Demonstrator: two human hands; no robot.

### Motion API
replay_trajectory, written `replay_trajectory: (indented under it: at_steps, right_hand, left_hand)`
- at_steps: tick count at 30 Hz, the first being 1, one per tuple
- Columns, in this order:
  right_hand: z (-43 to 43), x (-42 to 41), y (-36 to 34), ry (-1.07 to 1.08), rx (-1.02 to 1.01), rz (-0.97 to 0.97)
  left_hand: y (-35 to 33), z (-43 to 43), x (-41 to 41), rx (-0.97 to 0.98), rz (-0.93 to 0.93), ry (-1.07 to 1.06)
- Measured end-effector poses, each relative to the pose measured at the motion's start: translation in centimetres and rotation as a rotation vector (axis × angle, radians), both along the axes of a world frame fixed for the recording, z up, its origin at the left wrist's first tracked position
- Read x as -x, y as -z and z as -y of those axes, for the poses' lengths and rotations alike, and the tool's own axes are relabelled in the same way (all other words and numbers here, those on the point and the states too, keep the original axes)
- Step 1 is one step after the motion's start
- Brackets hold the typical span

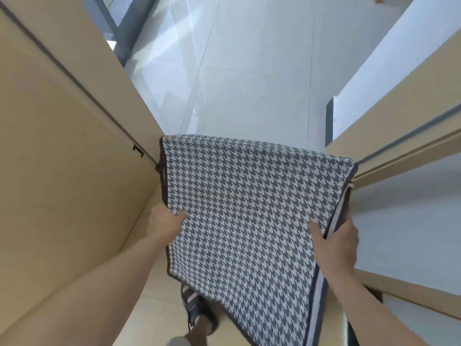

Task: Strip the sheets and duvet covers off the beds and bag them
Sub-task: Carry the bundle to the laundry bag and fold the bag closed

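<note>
Houndstooth storage bag [249, 208] hangs flat between 2 hands, long axis running away from the person over the tiled floor [249, 71]. Left hand [166, 221] pinches its near-left edge, right hand [336, 243] clamps the zipped right edge; both equally near.

houndstooth bag [249, 208] | grey-white, dark trim | held flat, above floor
</note>
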State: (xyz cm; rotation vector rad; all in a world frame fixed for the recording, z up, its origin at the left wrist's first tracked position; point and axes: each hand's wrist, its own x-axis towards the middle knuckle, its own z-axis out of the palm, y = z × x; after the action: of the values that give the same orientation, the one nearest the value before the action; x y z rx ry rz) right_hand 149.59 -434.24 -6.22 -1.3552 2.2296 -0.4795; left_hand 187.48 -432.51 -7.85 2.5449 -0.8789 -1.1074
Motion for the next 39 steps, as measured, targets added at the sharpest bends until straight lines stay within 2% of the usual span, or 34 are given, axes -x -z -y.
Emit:
replay_trajectory:
  at_steps: [2, 8, 11, 14, 20, 27, 31, 35, 37, 39]
  right_hand:
    - [-1.8, -1.0, -0.1, 0.044, -0.042, -0.078]
    - [-5.1, -2.2, 1.1, 0.202, -0.059, -0.107]
    - [-5.2, -2.1, 2.1, 0.243, -0.136, -0.134]
    - [-4.8, -1.9, 2.6, 0.239, -0.203, -0.173]
    - [-2.4, -2.0, 1.1, 0.191, -0.356, -0.096]
    - [3.2, -4.0, -7.6, 0.125, -0.081, 0.061]
    - [7.2, -2.8, -12.5, 0.065, 0.015, 0.019]
    - [10.1, -0.7, -13.4, 0.100, -0.037, -0.043]
    - [10.5, -1.4, -12.0, 0.084, -0.117, -0.086]
    - [10.3, -2.5, -9.7, 0.059, -0.174, -0.049]
  left_hand:
    - [1.2, 0.2, -1.3, -0.052, -0.032, -0.035]
    - [6.3, 0.8, -4.6, -0.262, -0.200, -0.103]
    - [8.4, 0.9, -5.2, -0.228, -0.250, -0.096]
    - [8.9, 0.8, -5.1, -0.155, -0.223, -0.054]
    - [3.1, 3.7, -4.0, 0.145, -0.139, -0.104]
    - [-10.0, 8.8, -5.1, 0.199, -0.099, 0.071]
    - [-15.0, 9.6, -7.3, 0.198, -0.108, 0.047]
    - [-15.0, 11.1, -7.5, 0.224, -0.055, 0.077]
    - [-12.8, 11.0, -7.1, 0.166, 0.021, 0.151]
    - [-9.5, 10.4, -7.1, 0.085, 0.046, 0.123]
